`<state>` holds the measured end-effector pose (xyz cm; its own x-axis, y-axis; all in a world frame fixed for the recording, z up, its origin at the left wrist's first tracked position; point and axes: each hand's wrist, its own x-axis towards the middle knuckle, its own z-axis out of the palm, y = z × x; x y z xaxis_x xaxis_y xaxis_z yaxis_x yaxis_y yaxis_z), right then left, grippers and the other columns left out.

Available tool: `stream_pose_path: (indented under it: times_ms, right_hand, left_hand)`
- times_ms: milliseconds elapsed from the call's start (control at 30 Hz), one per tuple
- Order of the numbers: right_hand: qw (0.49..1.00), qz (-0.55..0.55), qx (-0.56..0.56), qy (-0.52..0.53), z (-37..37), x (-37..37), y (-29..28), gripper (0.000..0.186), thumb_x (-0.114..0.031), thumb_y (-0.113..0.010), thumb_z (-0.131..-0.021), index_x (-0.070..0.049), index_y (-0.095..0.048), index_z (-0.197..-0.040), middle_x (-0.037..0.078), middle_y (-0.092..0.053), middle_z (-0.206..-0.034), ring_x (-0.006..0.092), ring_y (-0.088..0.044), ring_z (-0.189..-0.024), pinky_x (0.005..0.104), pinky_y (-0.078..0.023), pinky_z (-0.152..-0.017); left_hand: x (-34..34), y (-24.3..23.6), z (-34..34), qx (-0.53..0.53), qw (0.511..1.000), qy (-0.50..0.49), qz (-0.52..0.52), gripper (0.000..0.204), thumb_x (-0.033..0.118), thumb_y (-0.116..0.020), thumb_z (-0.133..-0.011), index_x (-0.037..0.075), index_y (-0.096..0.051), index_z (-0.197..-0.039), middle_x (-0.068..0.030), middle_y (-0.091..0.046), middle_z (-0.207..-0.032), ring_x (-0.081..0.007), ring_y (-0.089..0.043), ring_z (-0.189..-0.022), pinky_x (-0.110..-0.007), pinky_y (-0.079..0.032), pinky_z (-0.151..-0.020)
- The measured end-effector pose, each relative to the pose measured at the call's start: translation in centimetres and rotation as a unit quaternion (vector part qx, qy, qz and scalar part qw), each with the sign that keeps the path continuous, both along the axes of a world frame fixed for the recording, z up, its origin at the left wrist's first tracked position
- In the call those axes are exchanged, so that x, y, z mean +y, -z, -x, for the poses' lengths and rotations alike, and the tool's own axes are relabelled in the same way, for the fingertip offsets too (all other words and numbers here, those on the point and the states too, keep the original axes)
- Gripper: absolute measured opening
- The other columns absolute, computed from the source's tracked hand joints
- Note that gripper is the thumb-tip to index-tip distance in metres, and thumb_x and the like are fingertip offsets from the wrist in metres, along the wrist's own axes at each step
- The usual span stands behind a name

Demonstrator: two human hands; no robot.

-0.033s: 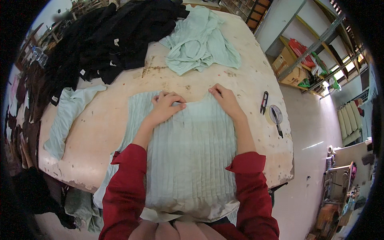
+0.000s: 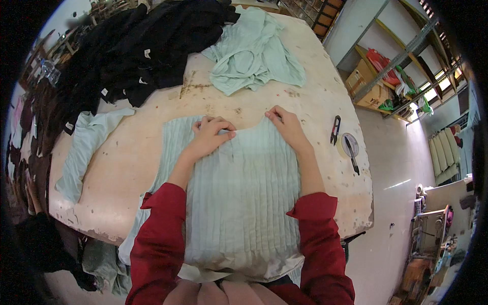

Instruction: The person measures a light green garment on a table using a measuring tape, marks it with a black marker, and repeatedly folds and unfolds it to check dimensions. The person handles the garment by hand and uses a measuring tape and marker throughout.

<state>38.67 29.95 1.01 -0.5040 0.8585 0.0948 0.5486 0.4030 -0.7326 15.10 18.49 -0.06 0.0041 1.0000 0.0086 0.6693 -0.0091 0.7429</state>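
A pale green ribbed garment (image 2: pixel 239 198) lies flat on the worn cream table (image 2: pixel 142 168), its lower part hanging over the near edge toward me. My left hand (image 2: pixel 211 134) has its fingers curled on the garment's far edge at the neckline. My right hand (image 2: pixel 285 124) pinches the same far edge a little to the right, at the shoulder. Both forearms are in red sleeves and rest over the cloth.
A heap of black garments (image 2: pixel 137 46) covers the far left of the table. A crumpled pale green garment (image 2: pixel 254 56) lies at the far middle, another pale green piece (image 2: pixel 86 147) at the left edge. Black snips (image 2: pixel 335 129) and a tape roll (image 2: pixel 348 145) sit at right. Shelving (image 2: pixel 386 76) stands beyond.
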Motion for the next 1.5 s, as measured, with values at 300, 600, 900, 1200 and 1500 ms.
stream_pose_path:
  times_ms: [300, 600, 900, 1200, 1500]
  right_hand:
    - [0.995, -0.098, 0.024, 0.016, 0.3, 0.3, -1.5, 0.025, -0.027, -0.058, -0.093, -0.003, -0.06, -0.093, 0.015, -0.066, -0.088, 0.03, -0.063, -0.083, 0.0377, -0.047, -0.073]
    - [0.961, 0.176, -0.077, 0.2, -8.4, 1.0, -3.4, 0.053, -0.048, -0.051, -0.094, 0.001, -0.066, -0.082, 0.015, -0.066, -0.068, 0.0216, -0.066, -0.061, 0.0345, -0.051, -0.056]
    - [0.941, 0.164, 0.214, 0.206, -6.9, -2.6, 0.2, 0.036, -0.031, -0.067, -0.089, 0.004, -0.07, -0.084, 0.002, -0.062, -0.071, 0.0072, -0.053, -0.065, 0.023, -0.041, -0.06]
    - [0.938, 0.08, 0.289, 0.172, -7.5, -4.7, -0.3, 0.019, -0.009, -0.07, -0.086, 0.005, -0.07, -0.1, -0.001, -0.066, -0.085, 0.0043, -0.053, -0.078, 0.0191, -0.043, -0.072]
    - [0.939, 0.046, 0.289, 0.182, -7.4, -4.9, -0.4, 0.019, -0.006, -0.071, -0.086, 0.004, -0.07, -0.102, -0.001, -0.067, -0.085, 0.0042, -0.053, -0.078, 0.0188, -0.044, -0.073]
  left_hand:
    - [0.6, -1.0, 1.0, 0.034, 0.998, 0.029, 0.048, 0.022, 0.033, -0.061, -0.086, 0.018, -0.065, -0.101, 0.0, -0.059, -0.111, -0.0249, -0.039, -0.119, -0.053, -0.012, -0.105]
    - [3.5, -4.6, -2.7, 0.231, 0.972, 0.001, -0.034, 0.03, 0.036, -0.058, -0.086, 0.009, -0.068, -0.096, -0.01, -0.065, -0.098, -0.0309, -0.052, -0.112, -0.052, -0.035, -0.09]
    - [7.5, 0.2, -7.6, -0.14, 0.986, -0.082, -0.028, 0.039, 0.035, -0.069, -0.085, -0.004, -0.068, -0.082, -0.0053, -0.052, -0.058, -0.0137, -0.047, -0.055, -0.029, -0.038, -0.057]
    - [4.5, -0.3, -6.5, -0.369, 0.922, -0.004, -0.119, 0.014, 0.005, -0.073, -0.082, -0.007, -0.067, -0.078, 0.0058, -0.042, -0.067, -0.0051, -0.035, -0.066, -0.024, -0.027, -0.058]
    - [4.4, -0.6, -6.5, -0.379, 0.916, 0.004, -0.129, 0.012, 0.003, -0.074, -0.081, -0.007, -0.066, -0.078, 0.0058, -0.036, -0.065, -0.0046, -0.032, -0.065, -0.023, -0.025, -0.059]
